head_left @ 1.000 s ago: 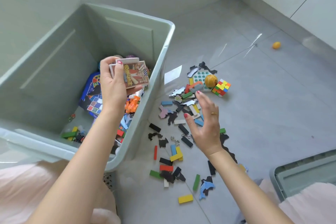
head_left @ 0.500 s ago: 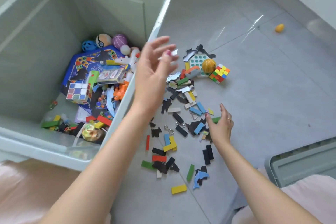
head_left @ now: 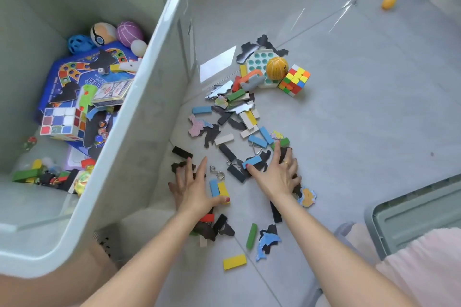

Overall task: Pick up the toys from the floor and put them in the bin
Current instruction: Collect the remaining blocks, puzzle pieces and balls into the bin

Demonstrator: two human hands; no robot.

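Both hands are being laid flat on the grey floor (head_left: pixel 349 119) amid the scattered toys. The left hand (head_left: pixel 193 189) is being spread with straight fingers over black pieces just beside the bin (head_left: pixel 139 132), its thumb touching a yellow block (head_left: pixel 223 189) that lies against a blue block (head_left: pixel 214 187). The right hand (head_left: pixel 279 174) is being held open too, fingers extended over dark pieces, its thumb tip touching another blue block (head_left: pixel 252 161). Nothing is being gripped by either hand. More blocks and puzzle shapes are being left strewn between the hands and a colour cube (head_left: pixel 294 80), which sits beside an orange ball (head_left: pixel 277 68). Inside the bin, a second cube (head_left: pixel 62 122), a card box (head_left: pixel 113 91) and several balls are being kept on a blue board (head_left: pixel 74 72). A small orange toy (head_left: pixel 389 2) is lying well apart.
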